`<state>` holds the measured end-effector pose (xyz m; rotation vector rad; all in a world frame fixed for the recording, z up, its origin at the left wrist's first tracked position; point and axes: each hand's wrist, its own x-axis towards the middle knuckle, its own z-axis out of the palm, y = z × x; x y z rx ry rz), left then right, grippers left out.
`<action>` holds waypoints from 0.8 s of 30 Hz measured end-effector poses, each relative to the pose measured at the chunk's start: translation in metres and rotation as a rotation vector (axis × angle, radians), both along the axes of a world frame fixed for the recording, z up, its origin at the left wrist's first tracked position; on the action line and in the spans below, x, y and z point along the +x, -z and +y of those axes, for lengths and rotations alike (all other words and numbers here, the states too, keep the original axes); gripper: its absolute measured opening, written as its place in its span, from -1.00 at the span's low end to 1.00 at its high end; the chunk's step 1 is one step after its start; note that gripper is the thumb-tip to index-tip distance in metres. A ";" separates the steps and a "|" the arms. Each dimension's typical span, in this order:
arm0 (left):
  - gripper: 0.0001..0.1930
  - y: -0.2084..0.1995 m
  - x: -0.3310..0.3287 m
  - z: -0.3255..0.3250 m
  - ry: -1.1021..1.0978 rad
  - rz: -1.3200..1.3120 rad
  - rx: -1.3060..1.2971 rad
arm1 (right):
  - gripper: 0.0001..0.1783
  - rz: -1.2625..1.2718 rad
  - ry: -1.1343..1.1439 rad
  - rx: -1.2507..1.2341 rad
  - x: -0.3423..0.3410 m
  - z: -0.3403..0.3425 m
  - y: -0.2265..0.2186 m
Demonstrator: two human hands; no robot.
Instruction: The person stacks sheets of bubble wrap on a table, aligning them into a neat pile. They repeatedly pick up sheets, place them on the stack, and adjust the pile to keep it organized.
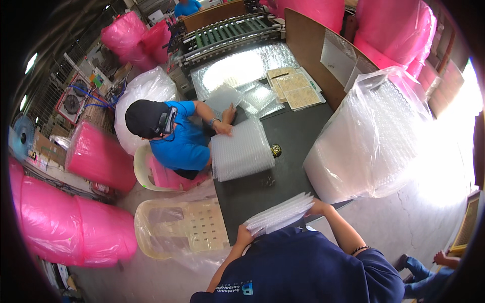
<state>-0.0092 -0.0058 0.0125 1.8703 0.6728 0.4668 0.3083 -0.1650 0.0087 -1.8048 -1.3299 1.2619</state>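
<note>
Clear plastic: one bubble-wrap bundle (280, 215) sits at five o'clock in our view, its ends gripped by our left hand (244, 236) and right hand (317, 206). The work looks partly done, we judge: one pile (242, 154) lies on the dark table (299, 135), eleven o'clock from our bundle, under a co-worker's hand (222, 128); ours is not yet put down (its layers defy counting).

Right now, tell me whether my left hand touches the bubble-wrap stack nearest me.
Touching: the head view shows your left hand gripping the left end of that bubble-wrap stack.
</note>
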 end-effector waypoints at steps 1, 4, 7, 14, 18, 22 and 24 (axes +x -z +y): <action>-0.71 -0.015 -0.003 -0.003 -0.031 0.059 -0.044 | -0.53 -0.031 0.087 0.073 0.008 0.006 0.001; -0.71 -0.040 -0.021 -0.007 -0.097 0.120 0.015 | -0.59 0.001 0.422 0.173 0.033 0.039 -0.003; -0.70 -0.042 -0.040 -0.016 -0.230 0.094 -0.029 | -0.52 0.201 0.682 0.130 0.038 0.104 -0.030; -0.41 -0.056 -0.069 -0.034 -0.783 0.138 -0.469 | -0.08 0.005 0.866 -0.253 0.000 0.210 0.044; -0.28 -0.054 -0.092 -0.046 -1.058 -0.063 -0.554 | 0.01 -0.175 0.871 -0.393 -0.036 0.235 0.038; -0.17 -0.037 -0.112 -0.051 -1.224 0.002 -0.579 | -0.28 0.427 0.793 -0.214 -0.022 0.225 0.094; -0.11 -0.042 -0.110 -0.050 -1.233 -0.090 -0.612 | -0.43 0.548 0.755 -0.207 -0.024 0.211 0.078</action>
